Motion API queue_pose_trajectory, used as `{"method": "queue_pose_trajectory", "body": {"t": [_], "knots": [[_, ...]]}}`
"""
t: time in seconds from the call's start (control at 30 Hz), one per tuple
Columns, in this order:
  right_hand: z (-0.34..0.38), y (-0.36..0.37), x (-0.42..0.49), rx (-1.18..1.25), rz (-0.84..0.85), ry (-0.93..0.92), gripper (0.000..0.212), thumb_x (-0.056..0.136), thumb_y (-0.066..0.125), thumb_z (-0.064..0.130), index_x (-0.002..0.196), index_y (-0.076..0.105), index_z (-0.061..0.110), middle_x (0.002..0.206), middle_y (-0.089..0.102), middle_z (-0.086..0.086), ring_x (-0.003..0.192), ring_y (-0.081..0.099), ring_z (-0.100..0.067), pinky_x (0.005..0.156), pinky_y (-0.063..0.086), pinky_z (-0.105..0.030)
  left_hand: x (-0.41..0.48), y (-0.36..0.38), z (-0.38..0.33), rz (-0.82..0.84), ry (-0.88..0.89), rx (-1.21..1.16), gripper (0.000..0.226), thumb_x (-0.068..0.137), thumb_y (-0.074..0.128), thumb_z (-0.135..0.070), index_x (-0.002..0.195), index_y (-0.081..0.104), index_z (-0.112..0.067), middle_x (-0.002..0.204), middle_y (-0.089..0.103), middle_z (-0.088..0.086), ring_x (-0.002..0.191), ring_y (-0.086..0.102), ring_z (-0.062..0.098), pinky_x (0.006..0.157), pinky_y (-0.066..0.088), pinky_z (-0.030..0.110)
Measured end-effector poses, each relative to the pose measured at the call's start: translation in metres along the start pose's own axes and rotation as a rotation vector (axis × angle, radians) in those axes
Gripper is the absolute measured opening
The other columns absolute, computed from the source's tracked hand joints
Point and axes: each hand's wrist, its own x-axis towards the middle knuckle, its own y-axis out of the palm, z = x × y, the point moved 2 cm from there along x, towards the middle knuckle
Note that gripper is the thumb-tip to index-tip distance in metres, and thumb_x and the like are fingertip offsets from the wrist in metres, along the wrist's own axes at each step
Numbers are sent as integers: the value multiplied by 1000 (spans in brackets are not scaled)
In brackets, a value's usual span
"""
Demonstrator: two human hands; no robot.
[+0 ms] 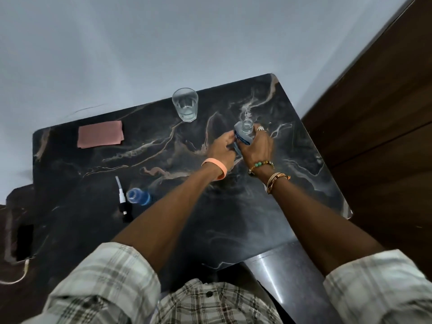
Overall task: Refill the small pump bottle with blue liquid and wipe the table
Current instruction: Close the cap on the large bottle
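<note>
The left hand [223, 148] and right hand [257, 148] hide the lower body of the clear, open-necked plastic bottle [246, 127]. Its blue label's print is too blurred to read. The black end of the white pump head [121, 195] merges into the dark marble table [304, 183]. A thin white cable [16, 279] runs off the left edge.

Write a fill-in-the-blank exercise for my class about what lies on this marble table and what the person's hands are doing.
1. The folded cloth near the wall is ____ in colour.
2. The small bottle holds ____ liquid, and its pump lies beside it.
3. Counting the left hand and the right hand, ____ hands hold the clear bottle.

Missing words: pink; blue; two.
</note>
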Motion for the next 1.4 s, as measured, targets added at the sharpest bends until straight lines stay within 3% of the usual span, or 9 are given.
{"method": "queue_pose_trajectory", "body": {"t": [0.1, 0.27, 0.53, 0.6, 0.67, 0.77, 0.9, 1.1, 1.4], "knots": [[-16, 6, -2, -5, 22, 26, 39, 73, 78, 24, 106, 61, 15, 101, 70, -6, 93, 65, -25, 77, 54, -33, 4, 8, 16, 29, -15, 26, 65, 79, 46, 25, 137, 46, -4, 119, 59, 2, 108, 57, 12, 85, 51, 14], [-29, 10, -2, 15, 54, 52, 42, 72, 80, 22, 108, 57, 18, 102, 70, -6, 95, 66, -26, 79, 57, -39, 9, 18, 32, 55, -34, 55, 68, 76, 44, 27, 136, 48, -7, 123, 58, -1, 114, 58, 16, 100, 49, 37], [-36, 2, 0, 56, 127, 1, 76, 65, 85, 32, 129, 46, 20, 118, 64, -1, 107, 61, -19, 87, 54, -31, 8, 13, 41, -5, -65, 80, 51, 80, 55, 19, 122, 58, -10, 102, 62, -14, 81, 61, -12, 69, 49, 5], [-42, -5, -3, 60, 145, -9, 92, 62, 86, 37, 138, 38, 17, 129, 58, -5, 116, 56, -19, 94, 51, -33, 5, 10, 44, -49, -59, 163, 33, 83, 65, 4, 106, 63, -19, 86, 66, -17, 78, 65, -3, 66, 52, 11], [-48, -15, -8, 65, 111, -10, 98, 62, 83, 46, 141, 35, 16, 136, 52, -5, 122, 52, -19, 99, 48, -32, 3, 9, 51, -67, -92, 290, 21, 83, 66, -4, 96, 65, -21, 80, 72, -3, 82, 68, 17, 74, 55, 28], [-58, -33, -16, 118, 10, -7, 83, 72, 72, 49, 139, 38, 16, 137, 51, -6, 121, 50, -18, 99, 45, -29, -5, 15, 61, -2, -166, 314, 24, 82, 58, 1, 94, 66, -18, 83, 72, 0, 84, 67, 15, 84, 55, 29], [-85, -57, -26, 176, -131, 52, 56, 85, 57, 42, 131, 51, 11, 128, 57, -7, 111, 55, -17, 95, 49, -42, -14, 29, 60, 53, -131, 331, 28, 85, 50, 0, 102, 69, -11, 97, 70, 2, 86, 65, 11, 73, 52, 11], [-119, -68, -51, 219, -100, 160, 49, 86, 59, 44, 126, 54, 15, 119, 62, -1, 102, 61, -14, 88, 54, -39, -25, 54, 69, 151, -147, 396, 26, 85, 53, -1, 104, 66, -12, 88, 70, -2, 87, 66, 12, 87, 52, 24], [-150, -59, -92, -61, 270, 148, 48, 83, 70, 24, 128, 58, 15, 121, 62, -6, 100, 63, -20, 86, 52, -32, -39, 101, 85, 251, -130, 458, 40, 83, 57, -2, 119, 62, -18, 103, 70, -2, 103, 63, 15, 97, 47, 27]]}}
